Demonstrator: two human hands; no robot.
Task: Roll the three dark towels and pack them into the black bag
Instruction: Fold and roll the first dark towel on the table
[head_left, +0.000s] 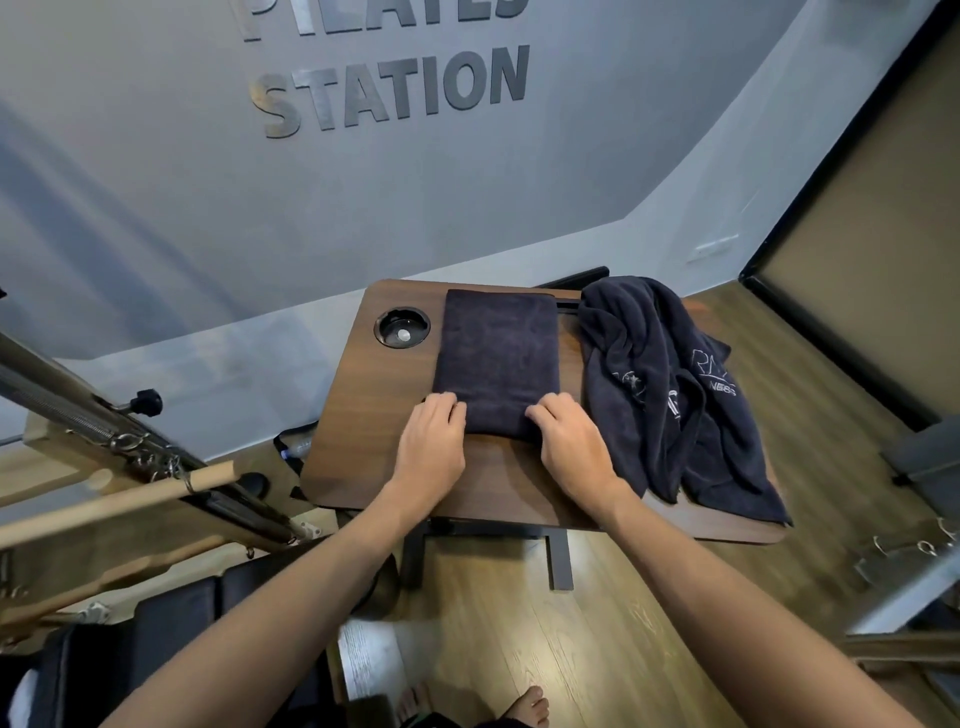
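Both hands, left hand (434, 434) and right hand (569, 436), pinch the folded towel's (496, 358) near edge, rolling seemingly just starting; heaped towels (670, 384) right of them untouched, no bag visible.

Person's body as seen from the head camera:

- Left hand (434, 434) and right hand (571, 439): both bare. No gloves, rings or wristbands seen.
- Forearms behind the hands: bare up to the bottom edge of the view. No sleeve, cuff or watch appears on either arm.
- Fingers: short, plain nails where visible; fingertips too small to tell more.
- Bare feet (527, 706), well behind and below the hands: toes uncovered, no shoes or socks.
- Dark fabric (431, 721) at the very bottom edge by the feet: possibly trouser hem, cannot confirm.
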